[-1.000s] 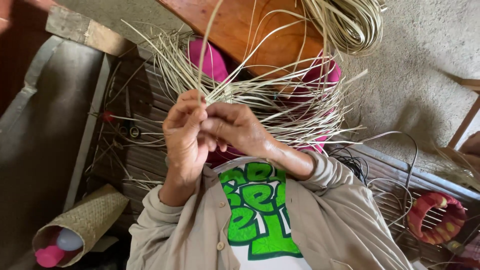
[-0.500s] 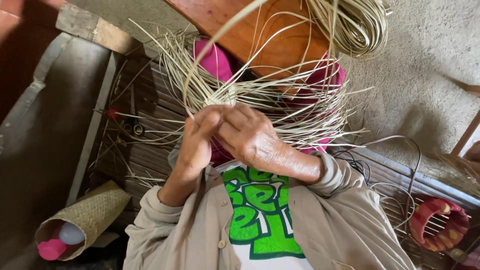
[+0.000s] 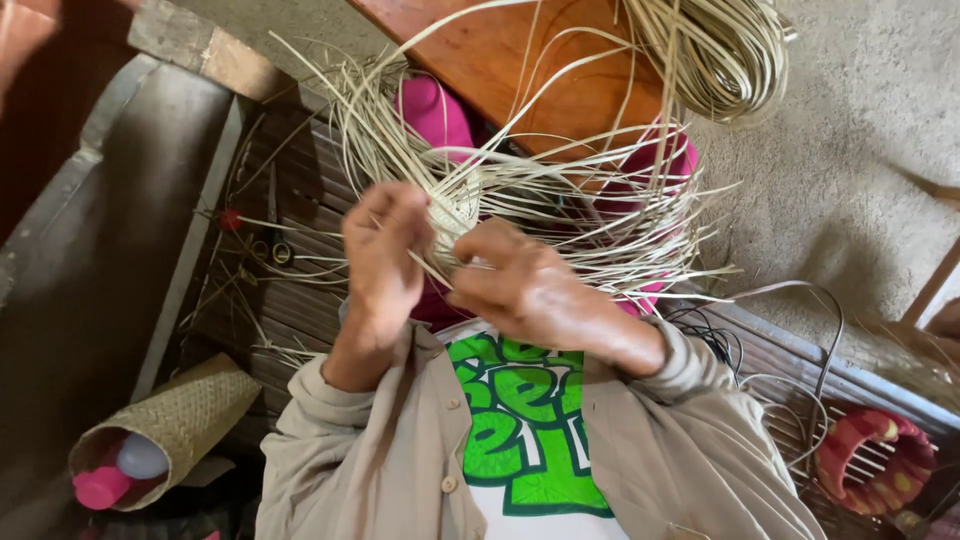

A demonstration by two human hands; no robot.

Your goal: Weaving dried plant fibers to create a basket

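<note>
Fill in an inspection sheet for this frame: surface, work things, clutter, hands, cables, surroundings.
Surface: slatted bench, dark, strewn with strip offcuts.
Work things: pale strips fanning out from a small woven start between the hands; coil of strips above.
Clutter: scissors; woven cone with bottles inside; red basket frame.
Hands: left hand and right hand both pinch the strips at the woven start.
Cables: black cable on the bench, right.
Surroundings: wooden plank; concrete floor.

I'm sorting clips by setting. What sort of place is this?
Probably a home basket-weaving spot, worked on the floor: both hands, left hand and right hand, plait pale cane strips, with a coil of strips and a woven cone basket nearby.
</note>
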